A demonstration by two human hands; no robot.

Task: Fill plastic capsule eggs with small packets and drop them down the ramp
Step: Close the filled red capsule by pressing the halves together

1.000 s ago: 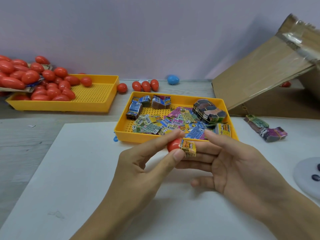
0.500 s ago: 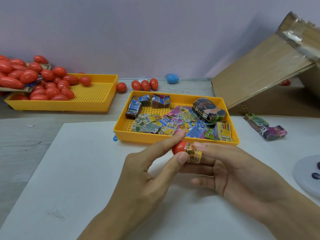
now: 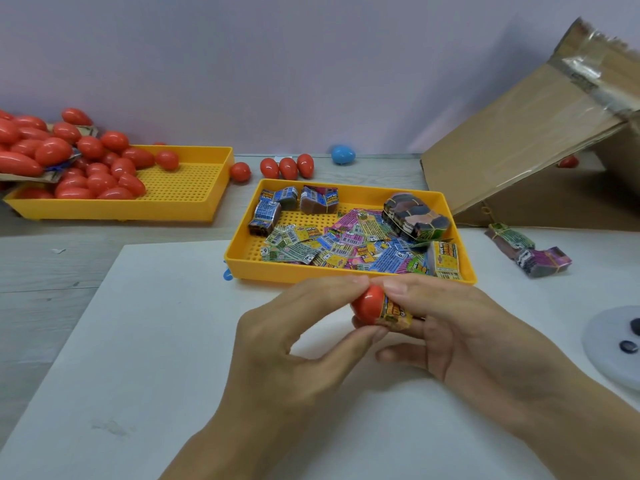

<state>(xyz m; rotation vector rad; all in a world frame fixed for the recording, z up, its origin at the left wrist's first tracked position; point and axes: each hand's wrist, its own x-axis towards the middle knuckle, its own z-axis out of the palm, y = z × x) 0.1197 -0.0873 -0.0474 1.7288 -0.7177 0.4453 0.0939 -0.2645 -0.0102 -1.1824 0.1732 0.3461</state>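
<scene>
My left hand point(image 3: 294, 344) pinches a red egg half point(image 3: 369, 304) between thumb and forefinger, above the white board. My right hand point(image 3: 460, 327) holds a small yellow packet point(image 3: 396, 313) against the open side of that half, fingers wrapped over it. Just beyond my hands is a yellow tray point(image 3: 242, 254) with several loose and bundled packets point(image 3: 332, 244). A cardboard ramp point(image 3: 512, 147) slopes up at the right.
A second yellow tray point(image 3: 194, 206) at the left holds a heap of red eggs point(image 3: 79, 164). Three red eggs point(image 3: 287, 167) and a blue egg point(image 3: 343, 154) lie by the wall. Banded packet bundles point(image 3: 526, 249) lie at the right, near a grey disc point(image 3: 613, 344).
Both hands have drawn slightly nearer and lower. The packet has gone from sticking out beside the red half to being pressed into it under my right fingers.
</scene>
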